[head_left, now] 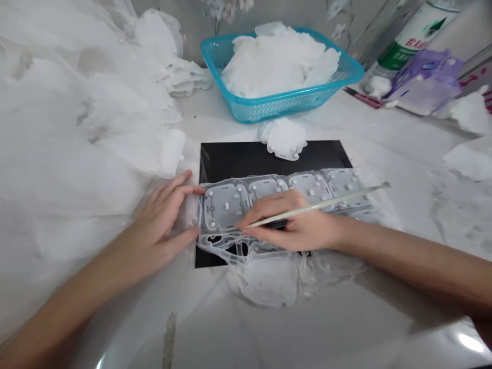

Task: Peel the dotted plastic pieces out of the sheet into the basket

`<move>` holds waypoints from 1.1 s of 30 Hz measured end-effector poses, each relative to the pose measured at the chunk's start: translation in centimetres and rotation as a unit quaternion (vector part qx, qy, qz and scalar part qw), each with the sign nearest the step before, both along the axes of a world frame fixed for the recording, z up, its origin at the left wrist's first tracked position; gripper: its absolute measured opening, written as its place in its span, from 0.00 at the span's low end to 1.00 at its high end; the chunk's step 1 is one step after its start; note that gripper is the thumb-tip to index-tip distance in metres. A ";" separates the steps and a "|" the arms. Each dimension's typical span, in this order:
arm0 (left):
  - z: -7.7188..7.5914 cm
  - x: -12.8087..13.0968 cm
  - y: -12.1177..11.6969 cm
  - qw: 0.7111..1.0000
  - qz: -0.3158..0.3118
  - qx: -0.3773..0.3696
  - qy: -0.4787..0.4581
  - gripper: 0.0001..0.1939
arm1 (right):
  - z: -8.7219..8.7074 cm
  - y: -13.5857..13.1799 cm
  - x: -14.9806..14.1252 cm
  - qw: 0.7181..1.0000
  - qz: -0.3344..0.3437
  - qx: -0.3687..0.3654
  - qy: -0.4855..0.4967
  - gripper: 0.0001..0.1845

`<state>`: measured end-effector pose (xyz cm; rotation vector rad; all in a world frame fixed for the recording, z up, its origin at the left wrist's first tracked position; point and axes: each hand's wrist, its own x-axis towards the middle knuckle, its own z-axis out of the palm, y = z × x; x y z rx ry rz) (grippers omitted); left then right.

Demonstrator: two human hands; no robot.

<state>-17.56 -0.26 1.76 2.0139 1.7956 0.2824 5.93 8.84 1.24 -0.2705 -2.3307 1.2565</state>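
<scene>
A translucent silicone-like sheet (226, 205) of moulded pads lies across a black mat (230, 156). My left hand (165, 215) rests at the sheet's left edge, fingers stretched out and thumb apart, touching its border. My right hand (288, 220) is closed around a thin pale stick-like tool (319, 206). The tool's tip meets the lower edge of the first pad, and its tail points up to the right. Below, the sheet has cut-out gaps, and a loose flap (271, 279) hangs over the mat's front edge. A small stack of separate pads (285, 138) sits at the mat's back edge.
A blue plastic basket (277, 105) heaped with white pads stands behind the mat. Large piles of white translucent sheets (77, 113) fill the left side. At the back right are a bottle (415, 38), a purple packet (426, 82) and a red-handled tool (363, 97).
</scene>
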 end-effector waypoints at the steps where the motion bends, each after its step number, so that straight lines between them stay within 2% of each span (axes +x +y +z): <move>1: 0.0 0.0 0.0 1.000 0.003 -0.003 -0.001 0.23 | 0.0 0.0 0.0 1.000 0.000 0.000 0.000 0.05; 7: 0.5 0.3 0.0 0.999 0.019 -0.036 0.005 0.21 | -0.2 0.0 0.1 1.000 0.004 0.010 -0.005 0.06; 16: 0.1 0.5 -0.4 1.000 -0.002 0.018 -0.004 0.23 | -0.4 -0.3 0.1 0.999 0.002 0.033 0.006 0.08; 18: 0.6 1.0 -0.4 0.999 0.005 0.042 0.018 0.21 | -0.4 -0.3 0.1 0.999 0.005 0.035 0.005 0.08; 21: 1.7 1.8 -0.6 0.985 0.014 0.147 0.094 0.15 | -0.5 -0.2 0.1 0.999 0.008 0.039 0.003 0.08; 23: 2.3 2.3 -0.8 0.967 -0.031 0.219 0.124 0.10 | -0.4 -0.2 0.1 0.999 0.006 0.038 -0.001 0.08; 26: 2.2 2.6 -1.0 0.941 -0.197 0.253 0.112 0.09 | -0.3 -0.2 0.0 0.999 0.007 0.036 -0.006 0.08; 28: 1.9 2.7 -1.1 0.919 -0.275 0.262 0.108 0.07 | -0.3 -0.2 0.0 0.999 0.007 0.033 -0.009 0.08; 33: 1.7 2.9 -1.1 0.903 -0.292 0.290 0.125 0.06 | -0.5 -0.1 -0.1 0.999 0.019 0.031 -0.023 0.08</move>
